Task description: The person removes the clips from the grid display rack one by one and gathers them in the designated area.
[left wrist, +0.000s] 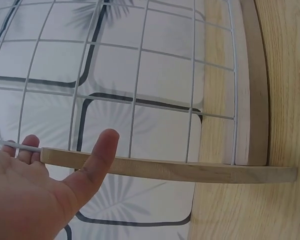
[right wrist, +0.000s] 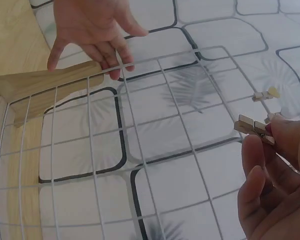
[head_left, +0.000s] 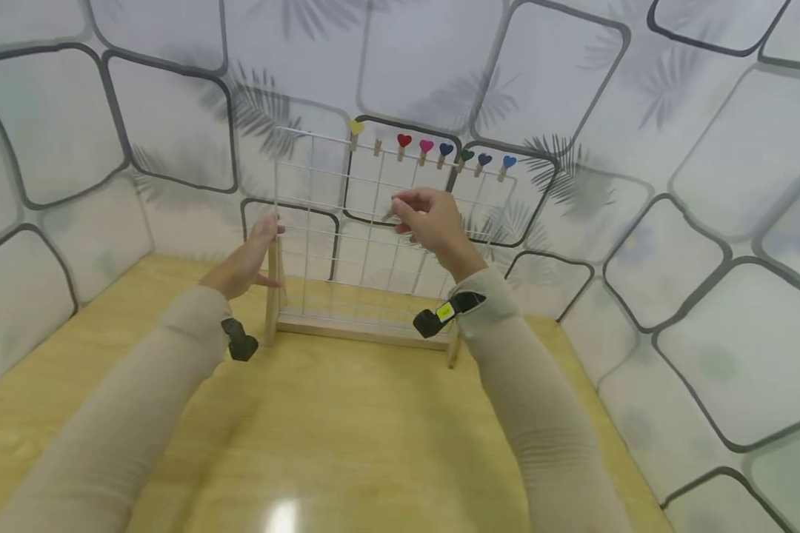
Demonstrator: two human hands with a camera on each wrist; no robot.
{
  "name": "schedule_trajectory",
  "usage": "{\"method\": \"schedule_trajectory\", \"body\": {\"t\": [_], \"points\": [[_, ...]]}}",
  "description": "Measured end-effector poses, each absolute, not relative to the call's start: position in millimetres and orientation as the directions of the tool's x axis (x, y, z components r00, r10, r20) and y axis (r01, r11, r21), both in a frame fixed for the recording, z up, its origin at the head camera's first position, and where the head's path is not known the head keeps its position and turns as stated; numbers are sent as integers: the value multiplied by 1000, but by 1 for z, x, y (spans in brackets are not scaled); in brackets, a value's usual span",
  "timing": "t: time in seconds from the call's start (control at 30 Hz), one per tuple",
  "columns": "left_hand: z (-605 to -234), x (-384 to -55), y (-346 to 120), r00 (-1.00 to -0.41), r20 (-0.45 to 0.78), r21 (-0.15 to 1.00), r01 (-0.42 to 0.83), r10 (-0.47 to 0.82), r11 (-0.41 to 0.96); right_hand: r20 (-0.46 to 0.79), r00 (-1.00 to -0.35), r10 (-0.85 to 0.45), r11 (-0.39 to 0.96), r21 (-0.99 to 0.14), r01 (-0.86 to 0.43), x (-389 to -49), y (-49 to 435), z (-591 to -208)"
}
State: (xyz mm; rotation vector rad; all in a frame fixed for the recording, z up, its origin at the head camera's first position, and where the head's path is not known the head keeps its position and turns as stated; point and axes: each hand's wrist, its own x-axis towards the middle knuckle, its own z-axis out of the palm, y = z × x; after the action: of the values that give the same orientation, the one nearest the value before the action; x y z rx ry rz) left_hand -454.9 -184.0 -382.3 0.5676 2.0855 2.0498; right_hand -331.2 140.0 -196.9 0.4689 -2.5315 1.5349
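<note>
My right hand (head_left: pixel 433 218) pinches a small wooden clothespin (right wrist: pixel 251 126) between thumb and fingertips, in front of the white wire grid. The thumb covers part of that clothespin in the right wrist view. At the grid's left side, my left hand (head_left: pixel 252 253) rests against the wooden upright (left wrist: pixel 190 172), thumb stretched out in front and fingertips behind the frame. Along the top wire hang several clothespins with hearts, from a yellow heart (head_left: pixel 356 127) and a red heart (head_left: pixel 404 141) to a blue heart (head_left: pixel 510 162). Between the yellow and red ones, a clothespin (head_left: pixel 378 147) shows no heart.
The grid stands on a wooden base bar (head_left: pixel 360 333) with feet at both ends, on a light wood table (head_left: pixel 333 422). Close behind and to both sides rise pale patterned walls (head_left: pixel 713 355). Dark straps (head_left: pixel 443 313) circle both sleeved wrists.
</note>
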Motion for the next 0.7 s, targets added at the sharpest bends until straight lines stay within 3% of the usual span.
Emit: {"method": "schedule_trajectory", "body": {"t": [0.07,0.1,0.2,0.3,0.43,0.7], "points": [[-377,-451,-183,-923,137,986,160,361,35,282,-944,-173,424,-844,-330,-327,149,-205],[-355,-419,-176,-924,89,982,143,373,120,281,-945,-165,411,-852,-325,-324,154,-210],[-309,-356,-159,-921,82,981,142,380,131,270,-952,-144,388,-869,-306,-314,173,-229],[-287,-332,-151,-926,57,980,123,373,154,268,-957,-111,385,-876,-290,-306,192,-249],[-284,-326,-150,-929,48,980,115,367,163,241,-969,-54,391,-888,-243,-298,216,-273],[-303,-346,-153,-933,63,973,136,353,185,170,-985,14,419,-896,-149,-280,260,-303]]}}
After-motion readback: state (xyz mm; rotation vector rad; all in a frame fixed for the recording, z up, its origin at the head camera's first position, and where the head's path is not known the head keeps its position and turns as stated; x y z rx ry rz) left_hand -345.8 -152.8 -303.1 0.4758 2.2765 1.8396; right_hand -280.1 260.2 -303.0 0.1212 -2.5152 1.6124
